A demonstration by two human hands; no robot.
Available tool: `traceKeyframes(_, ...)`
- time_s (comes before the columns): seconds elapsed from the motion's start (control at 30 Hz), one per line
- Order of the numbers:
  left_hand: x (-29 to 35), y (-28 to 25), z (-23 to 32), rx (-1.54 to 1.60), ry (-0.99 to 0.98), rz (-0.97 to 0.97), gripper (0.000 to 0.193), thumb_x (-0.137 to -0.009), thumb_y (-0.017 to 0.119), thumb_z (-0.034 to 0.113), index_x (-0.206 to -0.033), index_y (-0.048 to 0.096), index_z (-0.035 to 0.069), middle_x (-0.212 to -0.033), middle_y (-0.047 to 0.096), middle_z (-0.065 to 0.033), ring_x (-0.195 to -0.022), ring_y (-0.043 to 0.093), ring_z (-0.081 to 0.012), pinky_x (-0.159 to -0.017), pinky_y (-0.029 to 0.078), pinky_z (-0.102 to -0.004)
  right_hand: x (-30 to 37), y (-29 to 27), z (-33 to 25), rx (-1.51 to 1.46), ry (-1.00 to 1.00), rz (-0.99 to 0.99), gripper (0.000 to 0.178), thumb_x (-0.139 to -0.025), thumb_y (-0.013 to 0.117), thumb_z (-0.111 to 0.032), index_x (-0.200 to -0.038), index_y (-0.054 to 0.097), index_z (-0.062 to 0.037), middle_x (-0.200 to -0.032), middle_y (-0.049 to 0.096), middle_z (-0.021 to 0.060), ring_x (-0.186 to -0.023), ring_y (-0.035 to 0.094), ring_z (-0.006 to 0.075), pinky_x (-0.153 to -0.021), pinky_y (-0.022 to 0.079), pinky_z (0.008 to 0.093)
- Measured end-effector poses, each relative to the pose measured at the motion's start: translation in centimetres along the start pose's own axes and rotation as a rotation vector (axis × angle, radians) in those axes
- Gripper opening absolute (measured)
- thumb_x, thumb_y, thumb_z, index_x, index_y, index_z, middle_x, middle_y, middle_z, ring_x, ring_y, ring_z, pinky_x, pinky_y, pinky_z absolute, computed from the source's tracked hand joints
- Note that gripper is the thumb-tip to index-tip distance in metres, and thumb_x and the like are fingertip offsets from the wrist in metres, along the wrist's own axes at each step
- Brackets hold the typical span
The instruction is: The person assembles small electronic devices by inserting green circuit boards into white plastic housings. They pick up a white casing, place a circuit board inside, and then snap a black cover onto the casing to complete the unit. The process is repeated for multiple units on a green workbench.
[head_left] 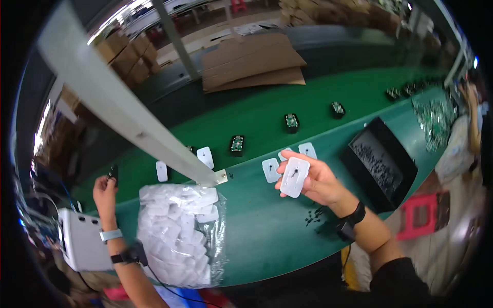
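Observation:
My right hand (324, 186) holds up a white plastic cover (290, 186) with rounded corners; a small black part lies on its face. Just behind it on the green bench lie more white covers (270, 171), some with black parts on them. Far to the left, my left hand (105, 197) is closed with its fingertips on a small dark object (113, 173), whose kind I cannot make out. Between my arms sits a clear plastic bag (174, 236) full of white covers. Loose black parts (314, 216) are scattered below my right hand.
A black box (354, 163) of small black parts stands at the right. Black housings with green circuit boards (236, 146) line the green belt (205, 123). A slanting white post (138, 115) crosses the left side. Flat cardboard (251, 59) lies behind; a person's arm (471, 102) shows far right.

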State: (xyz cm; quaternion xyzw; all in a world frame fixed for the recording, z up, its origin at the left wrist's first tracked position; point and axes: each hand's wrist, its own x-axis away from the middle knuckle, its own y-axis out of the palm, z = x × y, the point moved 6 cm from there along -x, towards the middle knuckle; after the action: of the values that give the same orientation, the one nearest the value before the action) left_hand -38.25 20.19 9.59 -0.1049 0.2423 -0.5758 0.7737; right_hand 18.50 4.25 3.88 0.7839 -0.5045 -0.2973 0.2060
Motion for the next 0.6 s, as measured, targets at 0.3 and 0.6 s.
traceKeyframes(0.3, 23.3, 13.5, 18.5, 0.303, 0.314, -0.253, 0.051, -0.074, 0.073, -0.006, -0.123, 0.058, -0.005, -0.117, 0.055, -0.0111, -0.108, 0.059, -0.0195, -0.097, 0.049, -0.0324, 0.5, 1.3, -0.2, 0.111, -0.097, 0.035, 0.079, -0.085, 0.081, -0.032, -0.146, 0.041, -0.0023, -0.13, 0.061, 0.0166, -0.111, 0.067, 0.0313, -0.097, 0.054, 0.0451)
traceKeyframes(0.6, 25.8, 28.2, 18.9, 0.592, 0.137, -0.579, 0.046, -0.079, 0.075, 0.0, -0.122, 0.062, -0.007, -0.114, 0.061, -0.0111, -0.106, 0.063, -0.0188, -0.095, 0.05, -0.0304, 0.6, 1.0, -0.1, 0.099, -0.147, 0.049, 0.074, -0.086, 0.081, -0.029, -0.145, 0.043, -0.0025, -0.127, 0.063, 0.0161, -0.112, 0.066, 0.0289, -0.098, 0.053, 0.0423)
